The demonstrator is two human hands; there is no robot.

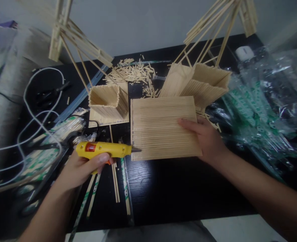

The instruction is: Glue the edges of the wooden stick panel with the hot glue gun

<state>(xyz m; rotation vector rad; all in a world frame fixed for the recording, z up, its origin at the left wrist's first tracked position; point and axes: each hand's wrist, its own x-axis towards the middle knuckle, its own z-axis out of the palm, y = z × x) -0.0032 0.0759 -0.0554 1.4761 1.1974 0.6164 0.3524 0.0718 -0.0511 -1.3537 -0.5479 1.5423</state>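
Note:
In my left hand (pixel 88 166) is a yellow glue gun (pixel 110 150), gripped by its handle with the nozzle pointing right. The nozzle tip overlaps the lower left corner of a flat panel of wooden sticks (pixel 161 131); whether they touch I cannot tell. My right hand (pixel 207 137) grips that panel by its right edge, thumb on the face and the other fingers hidden behind. Left of the panel stands a square stick box (pixel 105 104) on a stick base. Behind it on the right is another stick structure (pixel 206 80), partly covered by the panel.
Short cut sticks (pixel 135 72) lie piled at the back of the black table (pixel 168 191). Plastic wrappers (pixel 259 111) crowd the right side. On the left are a white cable (pixel 25 97), pliers (pixel 50 94) and wrapped chopsticks (pixel 125 188). Stick frames (pixel 83 43) rise at the back.

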